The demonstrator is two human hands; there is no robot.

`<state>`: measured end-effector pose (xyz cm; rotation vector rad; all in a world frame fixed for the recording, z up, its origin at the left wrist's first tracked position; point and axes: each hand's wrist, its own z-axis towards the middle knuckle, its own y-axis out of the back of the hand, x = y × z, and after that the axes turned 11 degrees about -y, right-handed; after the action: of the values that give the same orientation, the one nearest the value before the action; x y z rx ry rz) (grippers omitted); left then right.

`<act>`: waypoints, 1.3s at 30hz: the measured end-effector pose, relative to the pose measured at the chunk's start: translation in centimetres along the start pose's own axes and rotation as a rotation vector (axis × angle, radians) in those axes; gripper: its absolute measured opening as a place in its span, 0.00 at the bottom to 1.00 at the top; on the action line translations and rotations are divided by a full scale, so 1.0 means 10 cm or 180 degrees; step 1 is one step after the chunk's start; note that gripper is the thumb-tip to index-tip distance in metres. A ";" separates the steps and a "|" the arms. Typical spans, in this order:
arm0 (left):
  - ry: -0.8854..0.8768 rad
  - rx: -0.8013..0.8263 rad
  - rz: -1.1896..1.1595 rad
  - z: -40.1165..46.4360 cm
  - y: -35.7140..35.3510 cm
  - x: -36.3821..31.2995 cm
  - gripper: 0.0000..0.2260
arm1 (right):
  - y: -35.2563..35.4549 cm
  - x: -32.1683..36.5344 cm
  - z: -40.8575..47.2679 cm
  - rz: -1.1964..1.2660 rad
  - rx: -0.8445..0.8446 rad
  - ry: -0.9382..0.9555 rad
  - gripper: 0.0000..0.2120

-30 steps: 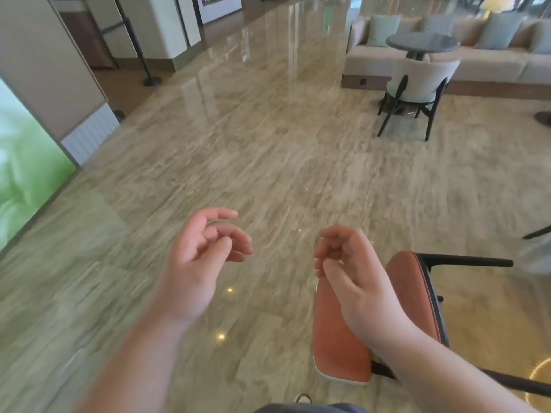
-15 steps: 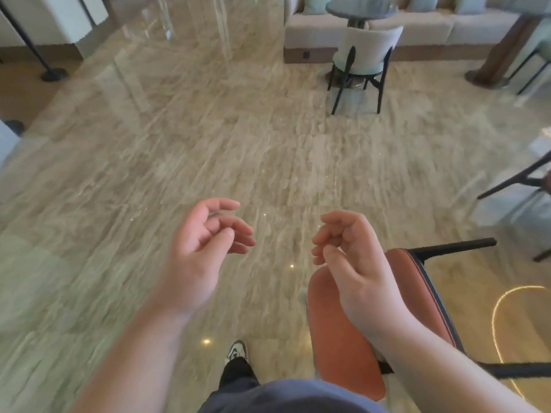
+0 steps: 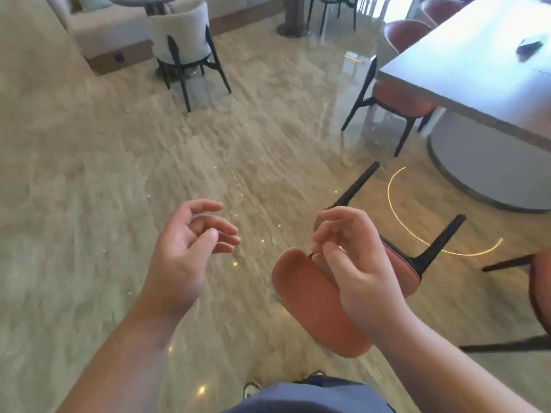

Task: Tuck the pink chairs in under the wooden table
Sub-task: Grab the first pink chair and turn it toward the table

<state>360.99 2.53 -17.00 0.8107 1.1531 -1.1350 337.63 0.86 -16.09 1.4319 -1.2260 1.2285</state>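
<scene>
1. Hands first: I see my left hand [image 3: 186, 251] raised over the marble floor [image 3: 119, 180], its fingers [image 3: 208, 206] loosely curled and spread, with nothing in them.
2. My right hand [image 3: 354, 263] hangs above the backrest of the nearest pink chair [image 3: 316, 308]; its fingers [image 3: 331, 217] are curled inward, half closed. I cannot tell whether they touch the backrest or hold anything.
3. That nearest pink chair stands out on the floor, well clear of the wooden bench [image 3: 465, 64], its black legs pointing toward the bench's round base [image 3: 483, 162].
4. A second pink chair [image 3: 399, 96] sits at the near corner of the bench, with its seat partly under the top.
5. A third pink chair [image 3: 539, 293] is cut off at the right edge, beside the nearest one.
6. More pink backrests [image 3: 402, 34] show along the far side of the bench.
7. A small dark object [image 3: 529, 47] lies on the bench top; it is too blurred to name.
8. A white chair [image 3: 182, 34] stands across the floor by a sofa [image 3: 98, 34], well apart from the bench.
</scene>
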 end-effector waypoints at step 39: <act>0.0663 0.2682 -0.0132 0.96 -1.79 3.42 0.15 | 1.08 -2.88 0.74 0.0140 -0.2689 -0.0660 0.16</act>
<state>346.79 -19.92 -46.58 1.5790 0.8331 -1.6240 327.12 -3.93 -45.55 0.9010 -1.6523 0.4634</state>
